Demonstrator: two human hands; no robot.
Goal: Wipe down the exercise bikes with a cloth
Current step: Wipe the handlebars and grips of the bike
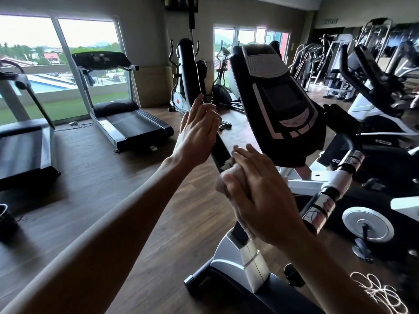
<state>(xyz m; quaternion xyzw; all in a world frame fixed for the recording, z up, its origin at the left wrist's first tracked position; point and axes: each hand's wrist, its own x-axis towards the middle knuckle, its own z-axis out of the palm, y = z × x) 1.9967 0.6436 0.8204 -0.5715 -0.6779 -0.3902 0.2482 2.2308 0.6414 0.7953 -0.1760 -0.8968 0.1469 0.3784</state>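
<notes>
An exercise bike (240, 266) stands in front of me, with a black handlebar post (191, 73) rising to the left and a black console (278, 103) to its right. My left hand (197, 132) grips the post about halfway up, fingers wrapped round its far side. Lower on the same post, my right hand (256, 193) presses a pale cloth (223, 175) against the bar, fingers fairly straight over it. Most of the cloth is hidden under that hand.
Two treadmills (120, 109) stand by the windows at left. Ellipticals (217, 87) are behind the bike. More bikes and weight machines (374, 87) crowd the right side. A dark object (6, 218) sits on the wooden floor at far left.
</notes>
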